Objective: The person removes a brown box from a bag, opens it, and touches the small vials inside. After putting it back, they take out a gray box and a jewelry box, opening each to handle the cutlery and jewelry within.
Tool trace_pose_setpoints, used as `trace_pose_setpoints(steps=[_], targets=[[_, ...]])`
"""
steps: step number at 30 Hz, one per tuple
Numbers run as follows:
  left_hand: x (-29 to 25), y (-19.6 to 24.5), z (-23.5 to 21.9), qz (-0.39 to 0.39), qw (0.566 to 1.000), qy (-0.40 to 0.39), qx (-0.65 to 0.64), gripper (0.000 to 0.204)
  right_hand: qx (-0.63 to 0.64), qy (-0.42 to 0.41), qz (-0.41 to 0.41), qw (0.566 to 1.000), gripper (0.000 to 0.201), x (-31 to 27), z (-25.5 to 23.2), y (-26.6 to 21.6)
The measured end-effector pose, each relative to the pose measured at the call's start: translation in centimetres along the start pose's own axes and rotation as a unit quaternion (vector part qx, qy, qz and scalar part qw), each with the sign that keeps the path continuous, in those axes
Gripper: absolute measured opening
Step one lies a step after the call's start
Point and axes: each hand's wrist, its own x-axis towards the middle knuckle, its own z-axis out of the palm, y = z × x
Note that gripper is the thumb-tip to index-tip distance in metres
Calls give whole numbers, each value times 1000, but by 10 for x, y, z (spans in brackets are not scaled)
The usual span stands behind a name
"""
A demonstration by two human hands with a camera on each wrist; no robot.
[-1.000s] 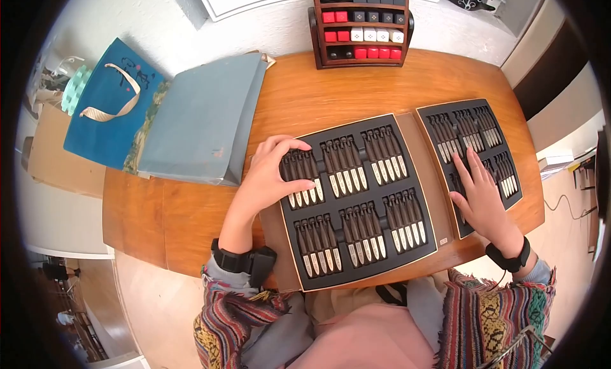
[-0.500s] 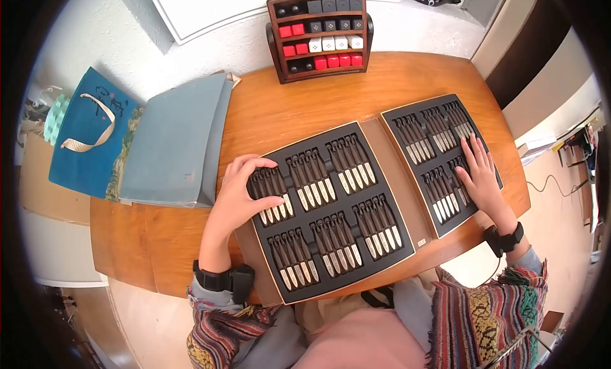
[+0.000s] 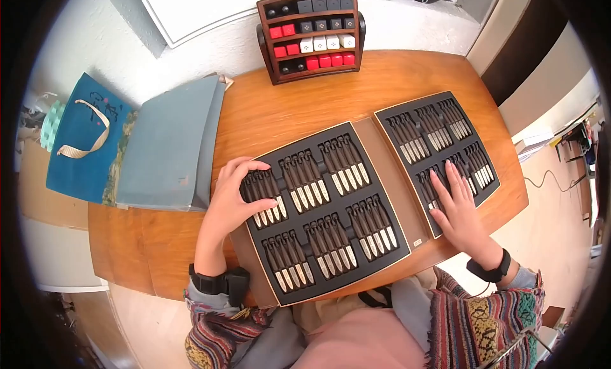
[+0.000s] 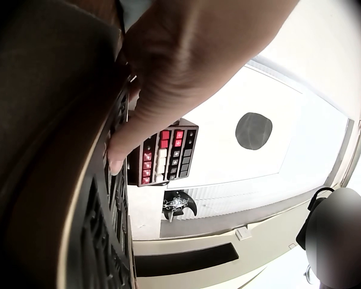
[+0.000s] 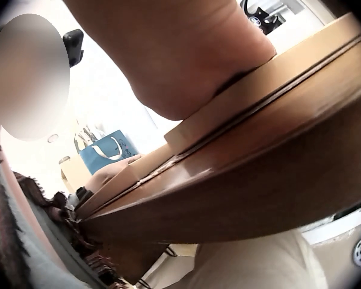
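Observation:
Two shallow black-lined trays, the left tray (image 3: 289,219) and the right tray (image 3: 414,163), are joined by a brown folding cover (image 3: 382,154). Both hold grouped slim dark sticks with pale, rounded ends (image 3: 350,179). My left hand (image 3: 224,200) spans the far-left group, thumb near the pale ends and index finger by the dark ends. In the left wrist view its thumb (image 4: 115,164) points down close over the tray. My right hand (image 3: 459,217) lies over the near half of the right tray, fingers extended across the sticks and covering part of them.
A wooden rack (image 3: 312,30) with red, black and white dice-like cubes stands at the back of the wooden table (image 3: 273,105). To the left lie a blue gift bag (image 3: 76,152) with a cream handle and a grey-blue folder-like case (image 3: 167,146). A wall (image 3: 191,58) rises behind.
The right hand went toward the right side of the right tray, then came back left and nearer. The left hand stays at the same group. The head view has shifted.

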Motion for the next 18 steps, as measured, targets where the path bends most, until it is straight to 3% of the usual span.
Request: trace_pose_setpoints(steps=[2,7,10,14,18], targets=[[-1,0,0,-2,1000,-2,-4,60,1,-24,5,1000,63,8,-9,12],[-1,-2,-2,7,1000,-11,8,66,-23,18,65,997,67,13,-6,22],[-2,1,-2,12,1000,-11,14,71,-31,-18,-15,999,73,15,-13,-16],[-2,-4,1,9,1000,-13,25,75,29,-99,-243,965,75,10,-13,-77],[-4,-4,3,10,999,-6,37,76,20,-125,-305,944,70,22,-16,-103]])
